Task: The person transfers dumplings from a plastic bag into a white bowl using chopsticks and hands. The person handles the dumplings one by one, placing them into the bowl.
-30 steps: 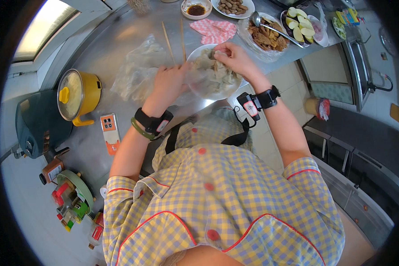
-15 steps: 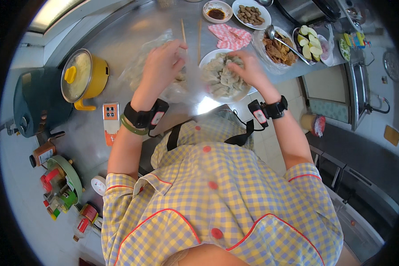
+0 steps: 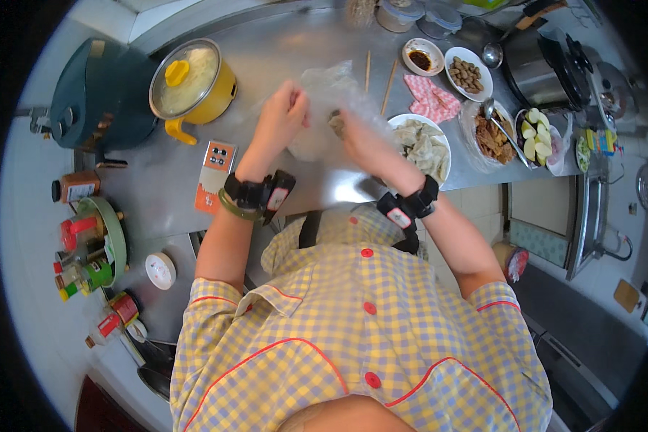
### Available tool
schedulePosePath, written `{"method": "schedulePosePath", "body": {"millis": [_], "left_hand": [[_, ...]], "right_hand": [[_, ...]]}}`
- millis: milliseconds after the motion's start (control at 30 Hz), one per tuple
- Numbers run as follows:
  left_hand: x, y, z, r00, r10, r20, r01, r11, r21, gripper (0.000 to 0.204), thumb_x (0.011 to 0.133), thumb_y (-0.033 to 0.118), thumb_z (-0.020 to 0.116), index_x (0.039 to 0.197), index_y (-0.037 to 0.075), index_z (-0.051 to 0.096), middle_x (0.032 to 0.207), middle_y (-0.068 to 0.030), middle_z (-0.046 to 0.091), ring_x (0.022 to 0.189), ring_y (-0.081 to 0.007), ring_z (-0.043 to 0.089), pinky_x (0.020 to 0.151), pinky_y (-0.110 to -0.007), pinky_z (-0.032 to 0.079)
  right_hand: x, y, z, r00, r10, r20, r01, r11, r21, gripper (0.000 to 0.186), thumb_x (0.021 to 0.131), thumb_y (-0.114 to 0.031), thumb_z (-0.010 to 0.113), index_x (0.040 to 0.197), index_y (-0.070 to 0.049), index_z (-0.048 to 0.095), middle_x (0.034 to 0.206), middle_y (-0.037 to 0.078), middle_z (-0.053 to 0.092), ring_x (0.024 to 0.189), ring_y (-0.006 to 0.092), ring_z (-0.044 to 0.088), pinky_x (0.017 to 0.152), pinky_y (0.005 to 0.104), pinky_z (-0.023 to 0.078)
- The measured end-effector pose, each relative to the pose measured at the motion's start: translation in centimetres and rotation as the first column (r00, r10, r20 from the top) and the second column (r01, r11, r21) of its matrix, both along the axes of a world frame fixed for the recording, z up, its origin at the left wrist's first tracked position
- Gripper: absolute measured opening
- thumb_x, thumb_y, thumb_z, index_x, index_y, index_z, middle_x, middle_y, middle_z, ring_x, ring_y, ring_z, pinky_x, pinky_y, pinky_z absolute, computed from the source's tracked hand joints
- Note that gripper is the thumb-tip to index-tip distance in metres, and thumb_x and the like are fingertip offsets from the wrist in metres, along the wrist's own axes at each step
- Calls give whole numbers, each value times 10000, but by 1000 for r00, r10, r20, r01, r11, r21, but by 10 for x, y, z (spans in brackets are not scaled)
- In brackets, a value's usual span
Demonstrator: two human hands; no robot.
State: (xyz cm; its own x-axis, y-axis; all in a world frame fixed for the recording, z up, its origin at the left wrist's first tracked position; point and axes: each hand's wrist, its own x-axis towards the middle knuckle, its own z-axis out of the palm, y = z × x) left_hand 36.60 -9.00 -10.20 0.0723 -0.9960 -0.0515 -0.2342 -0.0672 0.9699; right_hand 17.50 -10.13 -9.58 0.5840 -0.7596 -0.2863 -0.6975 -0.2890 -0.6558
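Note:
A thin clear plastic bag (image 3: 329, 74) lies on the metal counter in front of me, whitish and partly smeared by motion. My left hand (image 3: 281, 115) is closed at the bag's left side, its fingers seeming to pinch the film. Over the bag's right side, my right hand (image 3: 367, 144) is closed on a greyish dumpling (image 3: 335, 124) at its fingertips. Several more dumplings (image 3: 417, 140) are heaped on a white plate just right of that hand. What lies inside the bag is hard to make out under the blur.
On the left stand a yellow lidded pot (image 3: 194, 79) and an orange-and-white package (image 3: 215, 176). Chopsticks (image 3: 389, 86), a pink checked cloth (image 3: 432, 99), a sauce bowl (image 3: 423, 57), a plate of brown nuts (image 3: 468, 73) and a bagged dish of brown food (image 3: 493, 137) are beyond and right.
My right hand has left the plate and moved left to the bag with a dumpling. My left hand has closed. The view has shifted, so the counter's things appear farther right.

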Motion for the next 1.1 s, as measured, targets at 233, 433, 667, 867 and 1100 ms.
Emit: {"method": "schedulePosePath", "body": {"millis": [233, 433, 667, 867, 1100], "left_hand": [[4, 0, 55, 956, 119, -268, -183, 957, -227, 152, 925, 172, 453, 843, 44, 462, 657, 43, 430, 571, -32, 378, 495, -198, 317], [15, 25, 78, 981, 187, -60, -193, 857, -478, 109, 926, 113, 472, 849, 43, 441, 642, 45, 400, 580, -27, 335, 493, -193, 283], [13, 25, 75, 974, 225, -3, -195, 838, -509, 100, 910, 71, 498, 843, 34, 434, 599, 12, 408, 530, -45, 355, 459, -215, 297], [-21, 33, 58, 978, 174, 120, -87, 849, -521, 84, 843, 20, 536, 836, 21, 453, 631, -77, 461, 522, -151, 431, 491, -268, 366], [-27, 35, 55, 992, 124, 23, -86, 795, -600, 85, 820, -13, 540, 828, 15, 460, 677, -93, 466, 583, -190, 464, 533, -292, 388]], "right_hand": [[-3, -18, 40, 922, 3, 388, 130, 940, -316, 730, 802, -47, 521, 1426, 37, 151, 1445, 251, 270, 1330, 374, 295, 1066, 369, 290], [8, -8, 71, 927, 68, 369, 79, 926, -369, 747, 798, -101, 592, 1404, 58, 187, 1451, 253, 256, 1346, 366, 270, 1063, 361, 293], [10, -9, 73, 917, 4, 400, 157, 916, -370, 590, 794, -77, 585, 1327, 42, 361, 1273, 254, 471, 1204, 358, 462, 931, 377, 428], [34, 5, 53, 996, 6, 94, 6, 992, -127, 153, 763, -2, 513, 874, 24, 614, 882, 273, 610, 840, 386, 612, 679, 423, 498], [48, -35, 7, 855, 27, 518, -108, 986, 127, 93, 786, -81, 571, 794, 11, 583, 717, 106, 583, 652, 177, 543, 554, 345, 455]]}}
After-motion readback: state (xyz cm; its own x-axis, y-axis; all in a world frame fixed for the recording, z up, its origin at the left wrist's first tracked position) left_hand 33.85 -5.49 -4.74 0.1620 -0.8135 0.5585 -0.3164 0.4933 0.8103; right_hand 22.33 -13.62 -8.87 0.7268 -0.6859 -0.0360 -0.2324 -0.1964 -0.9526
